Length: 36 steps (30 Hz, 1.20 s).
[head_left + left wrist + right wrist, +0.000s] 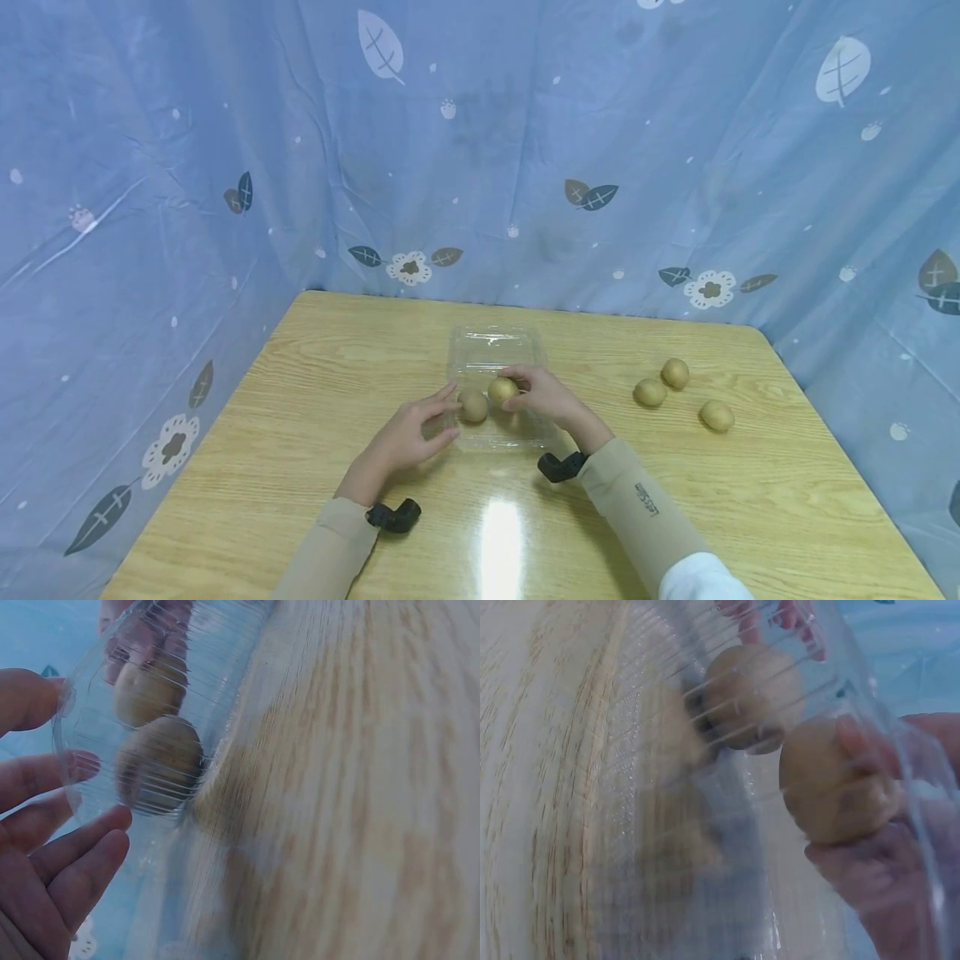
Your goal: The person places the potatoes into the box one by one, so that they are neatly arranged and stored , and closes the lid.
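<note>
A clear plastic clamshell container lies opened on the table, its lid folded back on the far side. One round potato sits in the left part of the container. My right hand grips a second potato just right of it, with thumb and fingers around its sides; the right wrist view shows this potato through the ribbed plastic. My left hand is at the container's left edge, fingers spread and loosely bent, fingertips at the plastic rim near the first potato.
Three loose potatoes lie on the wooden table to the right of the container. A blue patterned curtain hangs behind the table and at both sides. Black wrist mounts sit on both forearms.
</note>
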### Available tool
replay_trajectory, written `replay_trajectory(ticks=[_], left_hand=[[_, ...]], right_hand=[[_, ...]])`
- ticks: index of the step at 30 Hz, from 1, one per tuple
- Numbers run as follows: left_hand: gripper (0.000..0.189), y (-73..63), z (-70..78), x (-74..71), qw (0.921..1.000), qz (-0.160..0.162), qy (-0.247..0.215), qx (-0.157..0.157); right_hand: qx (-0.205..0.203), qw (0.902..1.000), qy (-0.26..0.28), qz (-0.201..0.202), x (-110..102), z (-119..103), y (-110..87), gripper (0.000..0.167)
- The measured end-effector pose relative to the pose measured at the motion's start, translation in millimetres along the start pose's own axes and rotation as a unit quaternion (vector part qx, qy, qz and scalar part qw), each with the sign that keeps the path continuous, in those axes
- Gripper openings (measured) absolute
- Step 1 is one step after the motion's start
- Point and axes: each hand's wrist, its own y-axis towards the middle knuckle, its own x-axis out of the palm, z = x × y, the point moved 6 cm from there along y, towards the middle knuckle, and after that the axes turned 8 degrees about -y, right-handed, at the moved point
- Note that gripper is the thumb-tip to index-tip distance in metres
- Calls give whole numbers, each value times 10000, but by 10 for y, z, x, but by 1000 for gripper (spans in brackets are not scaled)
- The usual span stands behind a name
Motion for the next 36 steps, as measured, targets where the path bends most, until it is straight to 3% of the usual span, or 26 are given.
replay_trajectory(ticks=[17, 36], left_hand=[[40, 1, -17, 16, 9999, -41, 104, -65], [41, -3, -17, 6, 9999, 54, 151, 52]], right_hand=[[317, 9984, -456, 64, 38, 7, 19, 59], [334, 9956, -872, 99, 102, 14, 63, 56]])
